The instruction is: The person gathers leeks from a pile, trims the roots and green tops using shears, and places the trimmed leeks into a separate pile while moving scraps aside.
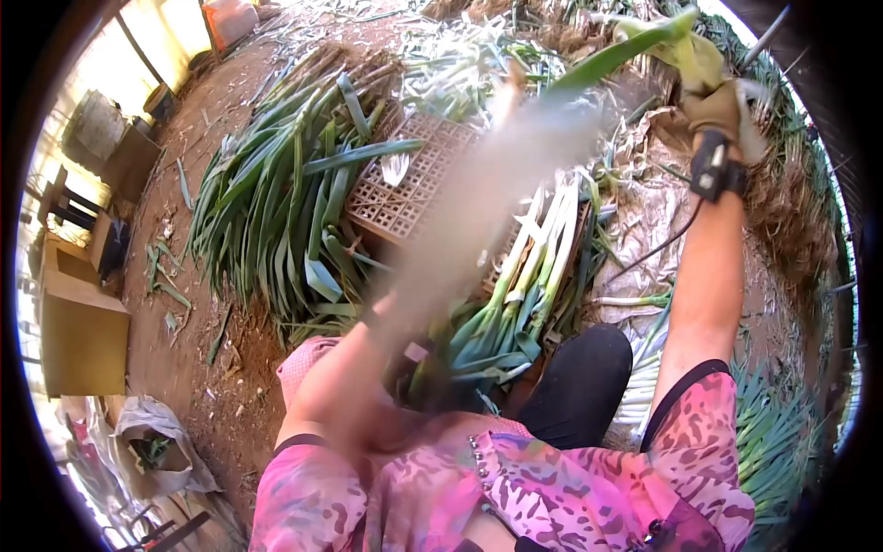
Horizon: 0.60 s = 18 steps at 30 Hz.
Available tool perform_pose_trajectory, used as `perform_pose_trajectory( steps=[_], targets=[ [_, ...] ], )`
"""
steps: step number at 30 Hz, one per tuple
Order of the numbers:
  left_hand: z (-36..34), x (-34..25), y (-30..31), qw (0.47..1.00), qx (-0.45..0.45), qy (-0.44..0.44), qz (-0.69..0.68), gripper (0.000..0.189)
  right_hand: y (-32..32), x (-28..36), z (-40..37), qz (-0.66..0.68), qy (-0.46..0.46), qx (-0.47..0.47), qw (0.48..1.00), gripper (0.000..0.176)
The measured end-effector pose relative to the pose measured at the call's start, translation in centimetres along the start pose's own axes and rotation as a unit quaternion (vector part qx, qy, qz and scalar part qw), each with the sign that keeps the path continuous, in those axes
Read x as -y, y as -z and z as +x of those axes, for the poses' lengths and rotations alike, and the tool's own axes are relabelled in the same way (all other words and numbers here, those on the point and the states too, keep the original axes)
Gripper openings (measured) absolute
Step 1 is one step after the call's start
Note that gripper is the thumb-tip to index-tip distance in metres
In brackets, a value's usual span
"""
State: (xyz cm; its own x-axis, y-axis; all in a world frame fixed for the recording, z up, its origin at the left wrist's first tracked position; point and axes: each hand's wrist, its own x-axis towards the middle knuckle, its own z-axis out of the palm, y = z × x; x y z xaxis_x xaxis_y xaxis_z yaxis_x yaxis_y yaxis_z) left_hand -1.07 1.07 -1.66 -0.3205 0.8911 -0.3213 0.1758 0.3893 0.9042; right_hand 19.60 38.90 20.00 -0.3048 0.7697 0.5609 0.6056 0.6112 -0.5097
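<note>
My right hand (714,112), in a brownish glove, is raised at the upper right. Its fingers are closed around yellowish-green leek leaves (696,63). A long green leaf (621,57) stretches from there toward my left hand (547,138), which is a pale smear of motion over the middle, so its fingers cannot be made out. Beneath the smear stands a tan plastic crate (411,179) with a lattice top. Several leeks with white stalks (552,241) lie together at its right side.
A big pile of leeks (276,184) lies left of the crate. More leeks (777,451) are at the lower right, and root-covered bundles (786,202) line the right edge. Cardboard boxes (87,331) and an open sack (161,446) stand at left. A cable (658,244) hangs from my right wrist.
</note>
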Motion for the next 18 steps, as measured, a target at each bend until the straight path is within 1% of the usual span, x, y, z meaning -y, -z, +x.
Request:
perform_pose_trajectory(
  steps=[1,2,3,4,5,6,7,8,9,10,11,12,13,14,15,16,17,18],
  targets=[
    [0.5,0.2,1.3,0.999,-0.028,-0.003,-0.038,0.028,-2.3,-2.8,-1.0,0.003,-0.018,0.025,1.0,0.013],
    [0.7,0.4,2.2,0.995,-0.058,-0.008,-0.076,0.027,-3.7,-2.0,-3.8,0.042,-0.046,0.077,0.995,0.012],
    [-1.2,-2.5,2.9,0.982,-0.088,-0.007,-0.169,0.026,-5.0,-0.9,-6.7,0.076,-0.078,0.128,0.986,0.012],
    [-3.0,-5.3,3.7,0.958,-0.12,-0.006,-0.26,0.025,-7.1,-1.7,-10.4,-0.047,-0.042,0.339,0.939,0.013],
    [-1.1,-2.0,5.4,0.973,-0.158,0.001,-0.171,0.025,-8.9,-1.1,-14.6,-0.046,-0.001,0.475,0.879,0.012],
    [-1.0,-1.2,6.6,0.972,-0.171,-0.003,-0.159,0.028,-9.7,0.7,-19.2,-0.003,0.014,0.598,0.802,0.012],
    [-1.5,-1.0,7.2,0.97,-0.176,0.004,-0.169,0.029,-10.2,2.0,-22.7,0.013,0.015,0.699,0.715,0.013],
    [-1.8,-1.3,7.7,0.967,-0.182,0.01,-0.179,0.03,-10.5,3.1,-24.8,0.013,-0.003,0.775,0.632,0.016],
    [-1.9,-1.4,7.9,0.965,-0.197,0.031,-0.169,0.031,-11.4,3.5,-25.2,-0.028,0.073,0.799,0.596,0.02],
    [-1.9,-1.1,8.0,0.967,-0.19,0.029,-0.166,0.032,-12.3,3.9,-25.5,-0.063,0.151,0.814,0.557,0.026],
    [-1.9,-0.8,8.1,0.969,-0.183,0.029,-0.165,0.032,-13.2,3.7,-23.5,-0.058,0.159,0.776,0.607,0.026],
    [-1.9,-0.5,8.1,0.97,-0.175,0.029,-0.165,0.032,-14.1,3.6,-20.0,-0.036,0.148,0.702,0.696,0.027],
    [-1.7,-0.4,8.0,0.97,-0.18,0.024,-0.162,0.025,-15.1,3.3,-16.1,0.006,0.118,0.599,0.792,0.028],
    [-1.6,0.0,7.8,0.97,-0.176,0.025,-0.164,0.027,-16.1,2.6,-12.3,0.065,0.083,0.461,0.881,0.029],
    [-1.3,0.6,7.5,0.971,-0.172,0.025,-0.166,0.028,-17.4,1.7,-9.1,0.12,0.062,0.316,0.939,0.031],
    [-1.1,0.9,7.4,0.971,-0.167,0.026,-0.168,0.03,-19.0,0.4,-6.9,0.146,0.056,0.201,0.967,0.032],
    [-0.8,1.0,7.4,0.977,-0.151,0.032,-0.145,0.027,-21.7,-1.5,-5.6,0.114,0.063,0.161,0.978,0.034],
    [-0.6,1.4,7.5,0.975,-0.129,0.037,-0.175,0.027,-25.6,-4.6,-5.2,-0.005,0.072,0.211,0.975,0.034]
  ],
)
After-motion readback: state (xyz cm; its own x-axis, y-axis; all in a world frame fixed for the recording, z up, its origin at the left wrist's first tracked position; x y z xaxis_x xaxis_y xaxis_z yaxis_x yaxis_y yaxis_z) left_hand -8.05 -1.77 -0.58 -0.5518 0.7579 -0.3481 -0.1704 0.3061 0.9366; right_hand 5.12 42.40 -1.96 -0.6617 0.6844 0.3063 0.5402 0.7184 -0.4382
